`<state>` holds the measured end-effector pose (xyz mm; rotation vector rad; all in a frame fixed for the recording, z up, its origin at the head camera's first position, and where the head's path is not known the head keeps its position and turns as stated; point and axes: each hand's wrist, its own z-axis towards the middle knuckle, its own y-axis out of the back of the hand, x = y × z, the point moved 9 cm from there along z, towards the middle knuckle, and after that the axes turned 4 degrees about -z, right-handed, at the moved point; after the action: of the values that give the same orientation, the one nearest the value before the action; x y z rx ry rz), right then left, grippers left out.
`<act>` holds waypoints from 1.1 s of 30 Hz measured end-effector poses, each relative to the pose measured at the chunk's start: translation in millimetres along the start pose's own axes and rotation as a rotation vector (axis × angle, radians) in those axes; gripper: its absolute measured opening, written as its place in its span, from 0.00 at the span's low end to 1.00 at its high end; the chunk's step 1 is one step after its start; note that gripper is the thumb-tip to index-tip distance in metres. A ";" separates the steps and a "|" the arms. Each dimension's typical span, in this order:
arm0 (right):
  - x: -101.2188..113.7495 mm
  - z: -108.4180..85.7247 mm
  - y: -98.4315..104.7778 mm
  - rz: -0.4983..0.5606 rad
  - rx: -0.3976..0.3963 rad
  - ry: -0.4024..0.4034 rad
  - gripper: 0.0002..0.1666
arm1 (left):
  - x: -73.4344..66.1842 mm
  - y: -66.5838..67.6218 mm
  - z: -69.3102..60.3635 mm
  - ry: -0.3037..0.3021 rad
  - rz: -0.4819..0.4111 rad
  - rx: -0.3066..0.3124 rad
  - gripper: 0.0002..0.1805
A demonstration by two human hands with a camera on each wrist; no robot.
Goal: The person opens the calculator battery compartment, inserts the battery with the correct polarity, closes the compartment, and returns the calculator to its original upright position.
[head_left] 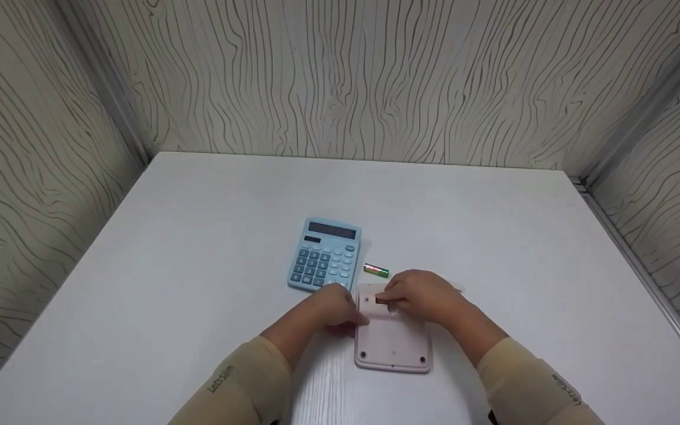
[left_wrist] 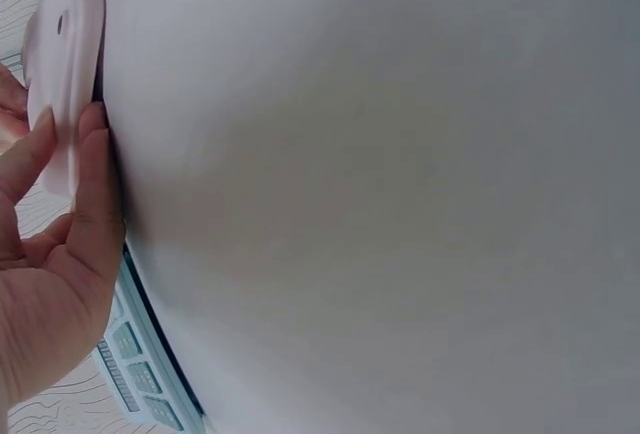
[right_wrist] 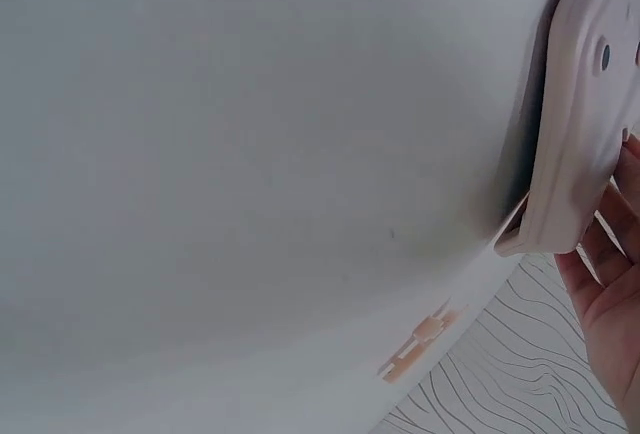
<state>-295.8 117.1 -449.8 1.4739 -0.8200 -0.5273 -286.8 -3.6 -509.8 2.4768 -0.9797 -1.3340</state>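
Note:
A pink calculator [head_left: 394,339] lies face down on the white table, its back and dark feet showing. My left hand [head_left: 337,308] grips its left edge, thumb on the back and fingers at the side. At the upper part of the back, my right hand [head_left: 424,296] bends its fingers over a small dark slot; whether they pinch something there is hidden. Just above the pink calculator lies a green and red battery [head_left: 376,270]. A blue calculator [head_left: 325,254] rests face up beyond my left hand. The right wrist view shows the right fingers [right_wrist: 610,244] against the pink calculator's far end.
The white table [head_left: 210,224] reaches back to wood-patterned wall panels [head_left: 340,82]. A pale sliver [head_left: 459,288] shows just right of my right hand. In the right wrist view a small peach-coloured piece [right_wrist: 420,342] lies near the table edge; its kind is unclear.

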 end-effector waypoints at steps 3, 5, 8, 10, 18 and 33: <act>-0.2 0.7 -0.9 -0.003 0.009 0.005 0.18 | 0.4 0.7 -0.1 0.003 -0.004 -0.003 0.10; -0.9 0.1 -1.0 -0.008 0.007 0.013 0.17 | 0.5 0.5 -0.1 0.005 -0.004 -0.005 0.10; -3.2 -1.4 0.9 0.009 -0.006 0.014 0.16 | 0.0 0.7 -0.6 0.004 0.006 -0.008 0.10; -8.5 -2.8 2.6 0.047 -0.006 -0.024 0.16 | -0.1 0.5 -0.7 0.001 0.011 -0.009 0.10; -38.9 -13.7 13.5 0.171 -0.048 -0.170 0.16 | -0.1 0.3 -0.5 -0.011 -0.011 -0.014 0.09; -95.7 -35.0 14.6 0.072 -0.091 -0.320 0.18 | -0.6 1.1 -3.1 -0.005 -0.031 -0.021 0.11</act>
<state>-332.9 213.1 -447.4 1.2888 -1.0803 -0.7481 -285.1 -4.6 -507.2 2.4841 -0.9270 -1.3539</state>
